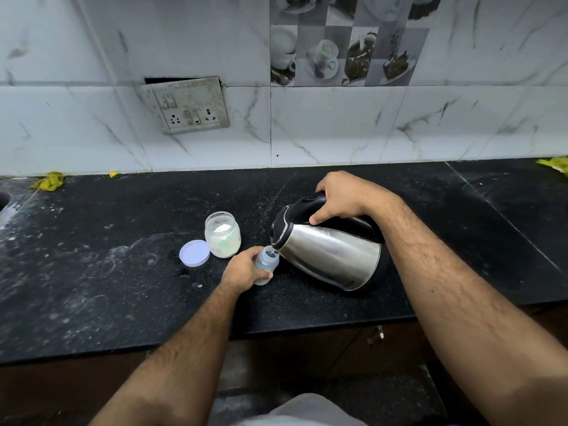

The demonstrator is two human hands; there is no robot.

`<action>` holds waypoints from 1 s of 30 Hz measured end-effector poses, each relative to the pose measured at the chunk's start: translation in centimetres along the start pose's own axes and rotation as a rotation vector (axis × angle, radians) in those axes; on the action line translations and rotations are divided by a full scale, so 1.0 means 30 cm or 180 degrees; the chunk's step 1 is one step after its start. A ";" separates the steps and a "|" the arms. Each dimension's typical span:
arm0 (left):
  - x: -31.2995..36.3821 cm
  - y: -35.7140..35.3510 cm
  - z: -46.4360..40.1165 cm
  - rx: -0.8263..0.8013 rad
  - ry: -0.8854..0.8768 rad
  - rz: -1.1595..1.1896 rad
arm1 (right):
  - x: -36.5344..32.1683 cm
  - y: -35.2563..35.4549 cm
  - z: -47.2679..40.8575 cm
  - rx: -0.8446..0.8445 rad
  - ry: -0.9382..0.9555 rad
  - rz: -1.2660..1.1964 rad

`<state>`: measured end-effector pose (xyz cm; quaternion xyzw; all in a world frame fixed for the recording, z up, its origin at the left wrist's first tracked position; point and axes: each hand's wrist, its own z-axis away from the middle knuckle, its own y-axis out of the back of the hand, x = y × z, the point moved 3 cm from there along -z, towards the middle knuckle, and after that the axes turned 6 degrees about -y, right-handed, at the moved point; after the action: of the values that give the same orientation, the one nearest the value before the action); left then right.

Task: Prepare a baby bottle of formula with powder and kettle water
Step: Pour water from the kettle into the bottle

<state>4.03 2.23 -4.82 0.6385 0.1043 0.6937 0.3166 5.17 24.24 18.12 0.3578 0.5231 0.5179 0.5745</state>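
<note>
A steel kettle (330, 255) with a black lid and handle is tilted to the left, its spout right over the open mouth of a small clear baby bottle (266, 263). My right hand (344, 196) grips the kettle's black handle. My left hand (246, 269) holds the bottle, which stands on the black counter (123, 287). An open clear jar of white powder (222, 235) stands just left of the bottle, with its pale lilac lid (194, 253) lying flat beside it.
White powder smears mark the counter at the left. Yellow scraps (49, 181) lie by the tiled wall, and more yellow scraps (554, 164) sit at the far right. A switch and socket plate (187, 107) is on the wall. A sink edge (3, 201) shows far left.
</note>
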 end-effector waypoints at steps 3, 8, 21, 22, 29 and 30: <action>-0.004 0.000 -0.002 -0.0013 0.0000 0.0009 | -0.003 0.007 0.001 0.0012 -0.0013 -0.0057; -0.010 0.000 -0.006 -0.0026 0.0017 0.0015 | -0.015 0.014 0.005 -0.0002 0.0011 -0.0023; 0.004 0.001 0.002 0.0001 -0.0013 0.0060 | -0.032 0.031 0.012 -0.0065 0.0003 -0.0052; 0.004 0.001 0.003 -0.0007 -0.0016 0.0075 | -0.032 0.030 0.011 -0.0075 0.0000 -0.0051; -0.004 -0.001 -0.003 -0.0025 0.0006 0.0120 | -0.041 0.034 0.014 -0.0098 0.0018 -0.0056; -0.005 -0.001 -0.002 -0.0021 0.0005 0.0137 | -0.042 0.033 0.012 -0.0103 0.0024 -0.0052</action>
<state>3.98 2.19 -4.96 0.6389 0.0884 0.7012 0.3036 5.40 23.28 19.43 0.3423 0.5197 0.5230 0.5824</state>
